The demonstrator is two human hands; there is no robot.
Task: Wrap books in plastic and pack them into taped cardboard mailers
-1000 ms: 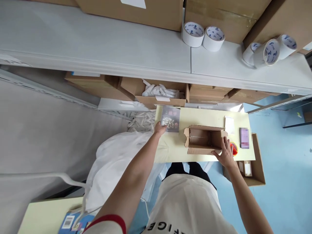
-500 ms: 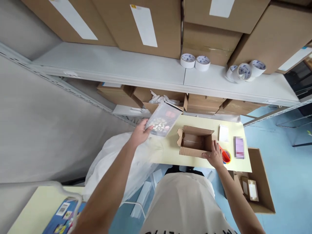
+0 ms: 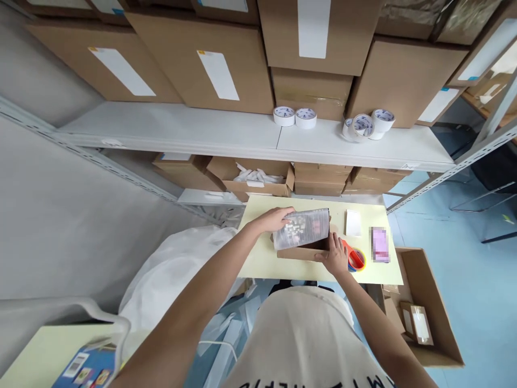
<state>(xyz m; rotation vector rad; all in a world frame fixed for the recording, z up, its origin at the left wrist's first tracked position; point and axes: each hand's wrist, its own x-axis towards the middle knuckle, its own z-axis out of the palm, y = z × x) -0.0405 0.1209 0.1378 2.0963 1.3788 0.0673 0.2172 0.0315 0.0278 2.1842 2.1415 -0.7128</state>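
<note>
My left hand [image 3: 278,219] grips the left end of a flat item in bubble wrap [image 3: 304,228], with printed shapes showing through. It lies tilted across the mouth of a small open cardboard box [image 3: 301,253] and covers most of the opening. My right hand [image 3: 336,255] is closed on the box's right end, thumb at the near wall and fingers at the side. Just right of that hand is an orange-handled tool, perhaps a tape dispenser [image 3: 355,260], with a yellow and blue ring under it. How far the wrapped item reaches into the box is hidden.
A pale yellow table [image 3: 258,269] carries a white stack of paper [image 3: 353,223] and a blurred purple item [image 3: 380,244]. Tape rolls [image 3: 306,118] and cartons stand on the shelf [image 3: 194,124] above. A large open carton [image 3: 440,307] is at right, white wrapping [image 3: 169,269] at left.
My left hand has brought the wrapped item rightward and down, from beside the box to over its opening. My right hand stays on the box. The view has shifted.
</note>
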